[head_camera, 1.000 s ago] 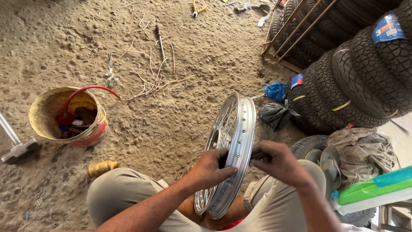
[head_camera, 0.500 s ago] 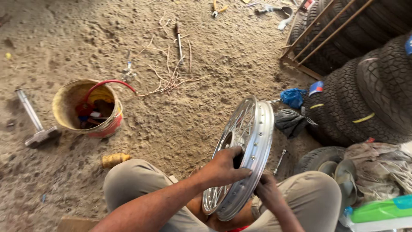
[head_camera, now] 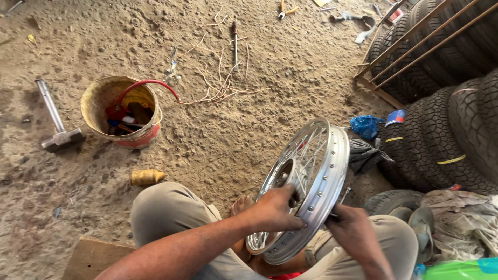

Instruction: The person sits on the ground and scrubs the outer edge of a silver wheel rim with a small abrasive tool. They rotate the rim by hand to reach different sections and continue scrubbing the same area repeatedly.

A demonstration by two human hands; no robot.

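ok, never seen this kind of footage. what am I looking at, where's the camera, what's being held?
There is no machine here: a person works with two bare hands. The single camera sits on the person's head and looks down, so you see their own arms and knees from above.

The left hand grips the rim of a spoked wheel, which stands on edge between the knees. The right hand is at the rim's outer side; it seems to hold a small tool, but that is mostly hidden.

The surface is a dirt floor. On it lie a yellow bucket of tools with a red handle, a hammer, a small yellow can and some loose wires. Stacked tyres stand on the right, with rags in front of them.
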